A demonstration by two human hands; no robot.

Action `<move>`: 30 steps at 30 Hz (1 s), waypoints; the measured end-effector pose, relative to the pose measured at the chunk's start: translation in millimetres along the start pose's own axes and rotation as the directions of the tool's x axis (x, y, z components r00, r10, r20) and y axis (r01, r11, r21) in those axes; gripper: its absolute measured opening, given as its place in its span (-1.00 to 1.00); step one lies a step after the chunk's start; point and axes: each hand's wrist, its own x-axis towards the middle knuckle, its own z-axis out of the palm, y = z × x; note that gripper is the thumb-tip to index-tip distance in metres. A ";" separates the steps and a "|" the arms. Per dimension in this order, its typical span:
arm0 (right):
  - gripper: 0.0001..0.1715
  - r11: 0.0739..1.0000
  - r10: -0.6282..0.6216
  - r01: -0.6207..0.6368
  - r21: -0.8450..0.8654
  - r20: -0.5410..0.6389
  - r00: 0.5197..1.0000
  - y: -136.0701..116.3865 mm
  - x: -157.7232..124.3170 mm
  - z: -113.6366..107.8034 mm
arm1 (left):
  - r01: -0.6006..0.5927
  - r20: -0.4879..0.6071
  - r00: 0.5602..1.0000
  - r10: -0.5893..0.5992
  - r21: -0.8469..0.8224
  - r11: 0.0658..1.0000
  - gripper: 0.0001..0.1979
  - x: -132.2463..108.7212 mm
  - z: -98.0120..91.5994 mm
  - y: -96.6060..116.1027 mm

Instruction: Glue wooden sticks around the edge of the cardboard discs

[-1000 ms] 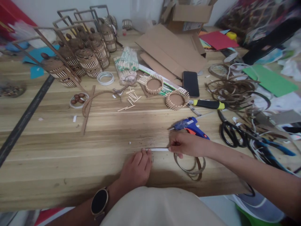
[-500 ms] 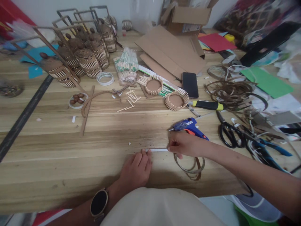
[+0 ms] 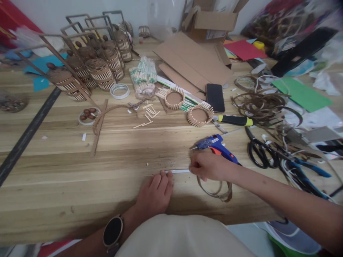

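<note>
A narrow white strip (image 3: 178,171) lies on the wooden table between my hands. The fingertips of my left hand (image 3: 155,190) press its left end down, fingers close together. My right hand (image 3: 204,165) pinches the strip's right end, thumb and fingers together. Coiled brown bands (image 3: 222,192) hang or lie just below my right hand; whether it holds them too is hard to tell. Right behind that hand rests a blue glue gun (image 3: 218,144), its nozzle pointing left.
Two round stick-walled pieces (image 3: 174,98) stand near a phone (image 3: 215,97) and a knife (image 3: 235,120). Black scissors (image 3: 262,153) and tangled brown strips (image 3: 264,103) lie right. Handled lanterns (image 3: 100,73), a tape roll (image 3: 119,91) and a bead ring (image 3: 89,115) are left.
My right hand has shifted very slightly left, and the coiled bands below it have moved a little. My left hand keeps its place on the strip.
</note>
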 end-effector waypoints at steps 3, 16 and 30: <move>-0.69 1.000 0.005 -0.005 -0.012 -0.009 1.000 -0.2 0.0 0.1 | 0.035 0.018 0.999 -0.034 -0.031 0.999 -0.72 -1.2 0.7 1.4; -0.64 0.984 -0.173 0.174 0.044 -0.010 0.985 -35.9 14.4 10.0 | -0.014 0.076 0.997 0.026 -0.161 0.987 -0.70 -5.0 2.9 4.9; -0.76 0.933 -0.154 0.091 0.349 0.158 0.975 1.3 2.3 -9.5 | -0.012 -0.056 0.998 0.006 -0.105 0.994 -0.75 1.8 0.9 7.3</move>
